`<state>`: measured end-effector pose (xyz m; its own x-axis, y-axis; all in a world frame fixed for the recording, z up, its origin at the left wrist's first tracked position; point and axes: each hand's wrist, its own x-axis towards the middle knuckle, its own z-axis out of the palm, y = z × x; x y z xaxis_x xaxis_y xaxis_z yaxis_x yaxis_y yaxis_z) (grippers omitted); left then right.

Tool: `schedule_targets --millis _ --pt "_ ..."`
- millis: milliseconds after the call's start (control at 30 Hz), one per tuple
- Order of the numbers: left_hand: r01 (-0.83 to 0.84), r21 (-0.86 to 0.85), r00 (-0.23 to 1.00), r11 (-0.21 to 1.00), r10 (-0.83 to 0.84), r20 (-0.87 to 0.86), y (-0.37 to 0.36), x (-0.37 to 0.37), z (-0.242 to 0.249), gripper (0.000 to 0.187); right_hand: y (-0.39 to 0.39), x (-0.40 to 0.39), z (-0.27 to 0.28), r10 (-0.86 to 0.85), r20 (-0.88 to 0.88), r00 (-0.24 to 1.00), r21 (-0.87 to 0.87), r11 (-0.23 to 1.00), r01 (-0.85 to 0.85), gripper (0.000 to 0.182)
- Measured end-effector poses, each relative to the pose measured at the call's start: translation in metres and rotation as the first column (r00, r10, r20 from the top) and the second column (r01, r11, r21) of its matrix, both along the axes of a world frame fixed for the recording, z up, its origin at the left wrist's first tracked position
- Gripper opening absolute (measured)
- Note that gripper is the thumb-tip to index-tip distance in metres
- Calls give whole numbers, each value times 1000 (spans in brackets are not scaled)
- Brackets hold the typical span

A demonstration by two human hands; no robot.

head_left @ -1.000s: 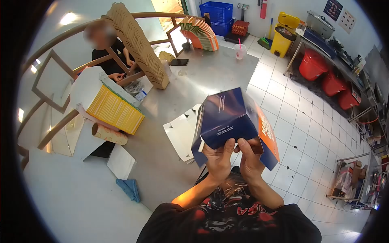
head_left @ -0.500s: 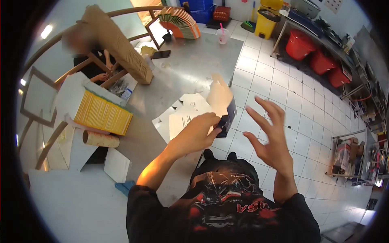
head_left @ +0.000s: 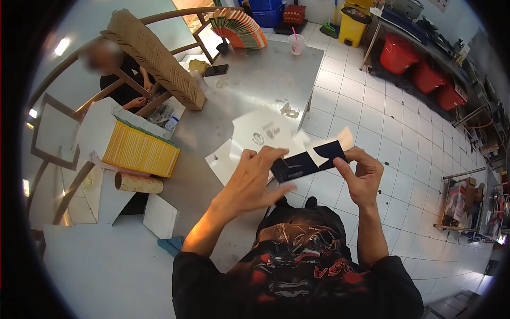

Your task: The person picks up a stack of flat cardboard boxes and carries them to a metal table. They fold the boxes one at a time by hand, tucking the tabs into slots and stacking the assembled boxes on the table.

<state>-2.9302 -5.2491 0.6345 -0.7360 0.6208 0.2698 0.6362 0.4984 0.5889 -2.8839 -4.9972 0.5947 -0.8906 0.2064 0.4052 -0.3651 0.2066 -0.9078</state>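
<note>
A partly folded carton (head_left: 297, 168), dark blue outside with white flaps, is held up over the table's near edge. My right hand (head_left: 364, 175) pinches its right end, thumb on the dark face and fingers curled behind. At the left end is my left hand (head_left: 249, 178), fingertips beside the dark panel and thumb spread away below it, fingers apart. A printed white card sheet (head_left: 260, 130), blurred, stands up behind the carton. More flat white card (head_left: 220, 165) lies on the metal table (head_left: 249, 74) under it.
On the left stand a stack of yellow-edged cartons (head_left: 141, 149), a cardboard tube (head_left: 139, 183) and a long row of brown card (head_left: 159, 64). A person (head_left: 125, 80) sits beyond them. A phone (head_left: 217, 69) and a plastic cup (head_left: 296, 43) are on the table.
My right hand has come in from the open air and taken the carton's right end. The carton has turned its dark face toward me. My left hand's thumb has spread off it.
</note>
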Motion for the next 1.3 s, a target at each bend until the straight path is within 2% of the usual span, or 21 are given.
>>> schedule_targets --millis 133,200,333,367,467,500,567,600,733,800,900,933,1000,1033,1100,1133,1167,1200,1233,1267,1300 --pt "46 -144 997 989 -56 -60 -5 10 1 50 -6 7 0 12 35 999 -151 989 -7 16" --pt "43 -109 992 993 -56 -113 -4 11 0 47 -9 11 4 23 28 999 -154 988 -18 16" --pt "-12 14 997 1000 13 -73 2 12 -13 46 -13 8 0 -120 -5 993 134 984 119 14" --pt "-23 43 999 999 24 -38 4 12 -15 46 -16 7 -7 -169 64 983 7 986 169 11" --pt "-7 60 995 998 13 -97 6 10 -23 43 -19 0 -10 -206 51 977 -26 978 207 8" --pt "47 74 988 996 -35 -153 7 9 -27 41 -20 -2 -6 -191 32 981 -33 981 192 8" --pt "110 90 974 990 -89 -209 9 7 -29 39 -16 -2 1 -37 283 958 65 998 19 7" --pt "142 64 974 988 -128 -185 9 8 -30 37 -13 -3 -3 -3 358 934 -17 1000 10 8" --pt "230 37 963 972 -222 -151 13 7 -36 37 -12 -8 -4 113 292 950 -157 985 -68 6" --pt "264 49 958 963 -256 -129 15 6 -42 39 -8 -5 -5 297 504 811 -200 954 -225 11" --pt "259 47 934 965 -238 -266 16 0 -51 50 -9 -5 4 294 491 820 -319 937 -145 18" --pt "150 113 971 982 -125 -203 19 4 -45 60 -9 -7 -5 293 489 822 -313 938 -148 18" --pt "-53 188 998 981 48 31 29 13 -42 91 -9 -8 -35 135 378 916 -501 862 79 25" --pt "-52 195 998 979 47 32 39 17 -54 91 -11 -8 -34 132 379 916 -494 866 80 25" --pt "-160 530 987 833 144 71 55 18 -78 96 -14 -4 -32 255 419 871 -486 873 -22 29" --pt "-183 572 983 799 158 95 53 15 -82 83 -3 -3 -36 281 479 832 -403 912 -77 61" --pt "-180 577 984 797 154 94 51 5 -89 83 4 -6 -31 276 479 833 -397 915 -74 61" --pt "-313 709 946 632 142 292 49 -4 -100 75 10 -7 -15 305 347 887 -101 952 -289 83" --pt "-461 772 876 437 83 475 47 -11 -108 67 18 -4 -1 378 226 898 232 874 -427 105" --pt "-527 779 824 340 -20 566 43 -21 -112 60 27 -1 7 394 305 867 425 758 -495 135" --pt "-594 766 762 246 -132 634 39 -32 -111 53 28 0 10 395 308 866 428 755 -497 135"
